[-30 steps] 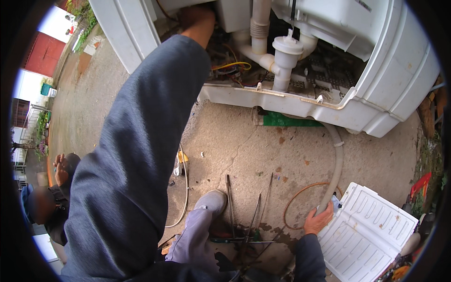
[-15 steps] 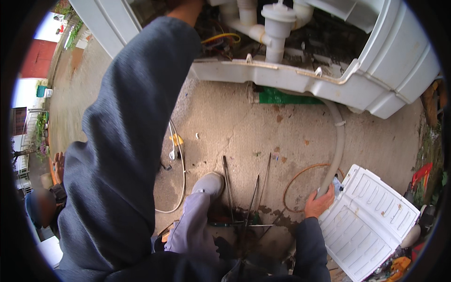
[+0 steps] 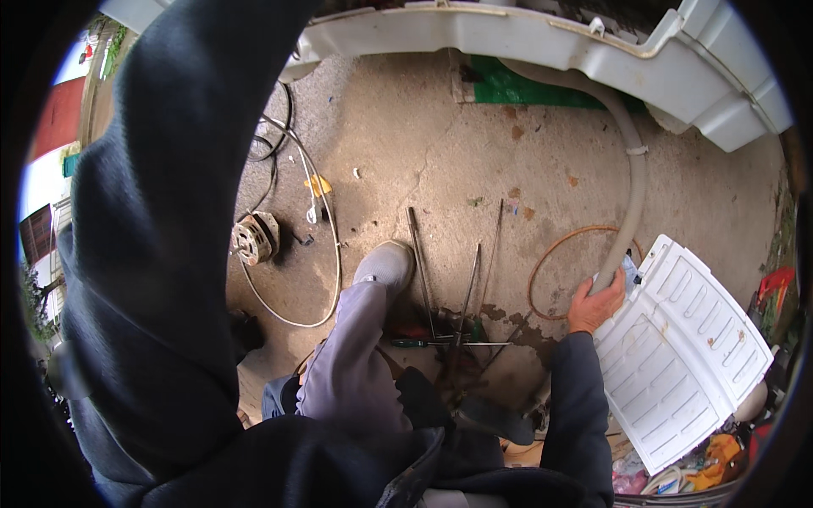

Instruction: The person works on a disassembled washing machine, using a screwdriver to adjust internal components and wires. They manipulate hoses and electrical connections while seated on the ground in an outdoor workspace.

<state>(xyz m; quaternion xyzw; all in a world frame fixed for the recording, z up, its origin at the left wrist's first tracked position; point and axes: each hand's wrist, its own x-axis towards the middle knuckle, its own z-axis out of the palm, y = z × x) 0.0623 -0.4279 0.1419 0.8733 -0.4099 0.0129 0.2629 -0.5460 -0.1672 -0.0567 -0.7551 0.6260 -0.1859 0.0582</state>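
Note:
My right hand [image 3: 595, 305] is closed round the free end of a grey corrugated-looking hose [image 3: 628, 186]. The hose curves up from beneath the white plastic housing [image 3: 474, 30] of a machine. Beside that hand lies a white ribbed plastic panel [image 3: 677, 364], with a small bluish item [image 3: 630, 269] at its near corner. My left arm [image 3: 169, 169] reaches up across the left side in a dark sleeve; its hand is beyond the upper edge, out of sight.
Several long screwdrivers [image 3: 471, 288] lie on the concrete by my shoe [image 3: 388, 264]. A small electric motor [image 3: 256, 239] and a looped pale cable [image 3: 335, 279] are at left. An orange-brown thin tube [image 3: 535, 279] curls near the hose. A green sheet [image 3: 525, 89] lies under the housing.
My view has shifted, so the housing sits higher and its inner pipes have left the picture. The motor at left has come into sight. My right hand still grips the hose.

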